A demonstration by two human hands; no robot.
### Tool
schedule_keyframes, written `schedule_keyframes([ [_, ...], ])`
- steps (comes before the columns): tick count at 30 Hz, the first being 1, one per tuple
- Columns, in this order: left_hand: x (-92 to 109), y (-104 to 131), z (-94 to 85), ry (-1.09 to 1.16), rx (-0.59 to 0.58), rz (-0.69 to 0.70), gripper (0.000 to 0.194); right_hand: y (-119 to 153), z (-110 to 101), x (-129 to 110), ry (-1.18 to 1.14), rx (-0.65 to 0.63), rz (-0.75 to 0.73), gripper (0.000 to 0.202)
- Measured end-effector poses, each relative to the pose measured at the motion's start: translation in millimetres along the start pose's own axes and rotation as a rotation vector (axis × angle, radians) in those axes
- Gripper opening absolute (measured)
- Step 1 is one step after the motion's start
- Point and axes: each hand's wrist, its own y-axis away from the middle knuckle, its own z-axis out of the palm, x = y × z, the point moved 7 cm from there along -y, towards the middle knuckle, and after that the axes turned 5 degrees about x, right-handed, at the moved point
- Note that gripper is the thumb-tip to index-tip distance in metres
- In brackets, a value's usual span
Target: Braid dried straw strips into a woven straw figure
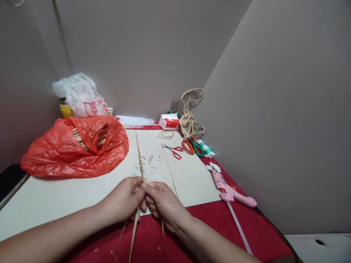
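Both hands meet low in the middle of the view, over the near edge of a white board (pixel 192 186). My left hand (pixel 129 199) is closed on a thin braided straw-coloured strand (pixel 140 157), which runs away from me across the board. My right hand (pixel 162 202) pinches the same strand right beside the left fingertips. Loose flat strips (pixel 134 235) hang from below the hands toward me. The fingertips partly hide the spot where the strands come together. Another thin strip (pixel 170 171) lies on the board just right of the strand.
An orange-red plastic bag (pixel 65 153) of flat strips sits left. Red-handled scissors (pixel 175 150), larger scissors (pixel 193 147), a rope bundle (pixel 189 122) and a small red-white box (pixel 169 122) lie toward the back. A pink glue gun (pixel 227 190) rests right, on red cloth (pixel 214 226).
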Motion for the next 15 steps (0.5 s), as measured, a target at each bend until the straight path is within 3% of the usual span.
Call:
schedule_keyframes([
  [2, 5.5, 4.6, 1.1, -0.056, 0.007, 0.048, 0.021, 0.7, -1.9, -0.1, -0.001, 0.009, 0.004, 0.035],
  [6, 11.7, 8.7, -1.5, -0.16, -0.093, 0.023, 0.023, 1.7, -6.6, -1.4, -0.041, -0.009, 0.033, 0.023],
  [11, 21.0, -8.2, -35.0, -0.147, 0.207, 0.184, 0.021, 3.8, -4.4, -1.2, -0.068, -0.148, 0.123, 0.019],
  [12, 17.2, -12.1, -33.8, -0.08, 0.194, 0.174, 0.021, 4.1, -4.1, -1.8, -0.061, -0.163, 0.128, 0.018],
  [15, -1.2, -19.4, -14.8, 0.119, 0.01, 0.024, 0.016, 4.3, -4.8, -3.7, -0.022, -0.181, 0.128, 0.019],
])
